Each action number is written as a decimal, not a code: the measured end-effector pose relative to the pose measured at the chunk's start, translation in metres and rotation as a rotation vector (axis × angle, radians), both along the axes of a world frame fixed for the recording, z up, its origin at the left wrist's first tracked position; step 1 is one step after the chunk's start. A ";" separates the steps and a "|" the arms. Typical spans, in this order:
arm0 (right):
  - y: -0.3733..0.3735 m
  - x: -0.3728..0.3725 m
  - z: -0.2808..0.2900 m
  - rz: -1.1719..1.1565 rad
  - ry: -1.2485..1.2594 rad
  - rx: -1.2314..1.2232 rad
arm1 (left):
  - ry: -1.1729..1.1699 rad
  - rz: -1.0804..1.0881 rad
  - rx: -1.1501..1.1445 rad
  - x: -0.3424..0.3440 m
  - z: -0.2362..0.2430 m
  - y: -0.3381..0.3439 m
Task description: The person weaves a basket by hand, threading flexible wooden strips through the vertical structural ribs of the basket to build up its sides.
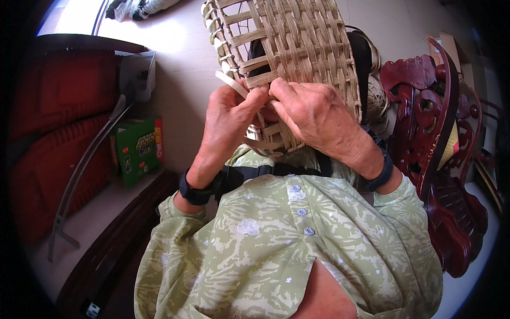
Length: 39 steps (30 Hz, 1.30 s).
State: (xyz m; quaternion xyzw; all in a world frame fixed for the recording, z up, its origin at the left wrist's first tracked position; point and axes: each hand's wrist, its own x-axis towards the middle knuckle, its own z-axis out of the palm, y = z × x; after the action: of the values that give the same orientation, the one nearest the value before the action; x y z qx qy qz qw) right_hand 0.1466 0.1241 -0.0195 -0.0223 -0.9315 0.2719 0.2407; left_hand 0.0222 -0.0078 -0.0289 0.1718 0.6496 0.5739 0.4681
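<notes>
Basket [297, 48], half woven, rests against lap, open weave tilted toward person for access. Left hand [231, 119] pinches loose pale strip [231, 83], fingers closed. Right hand [313, 114] presses woven edge, bracing it; grip partly hidden. Red carved chair [441, 159] at right.

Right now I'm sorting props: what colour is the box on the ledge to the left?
Green box, with a red edge, seen in the head view.

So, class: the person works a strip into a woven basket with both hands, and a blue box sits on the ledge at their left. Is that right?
Not quite. The box on the ledge is green, not blue, as the head view shows. The rest holds: both the left hand and right hand work a strip into the woven basket.
</notes>
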 end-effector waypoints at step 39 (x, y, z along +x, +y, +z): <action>0.001 0.002 0.005 -0.082 -0.228 -2.093 | -0.031 0.280 0.272 0.032 -0.004 -0.019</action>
State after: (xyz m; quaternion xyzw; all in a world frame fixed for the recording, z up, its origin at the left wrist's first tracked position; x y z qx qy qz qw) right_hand 0.1481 0.1254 -0.0149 -0.2759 -0.2476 0.9285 0.0214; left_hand 0.0538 -0.0264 -0.0330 0.1327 0.5764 0.7184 0.3660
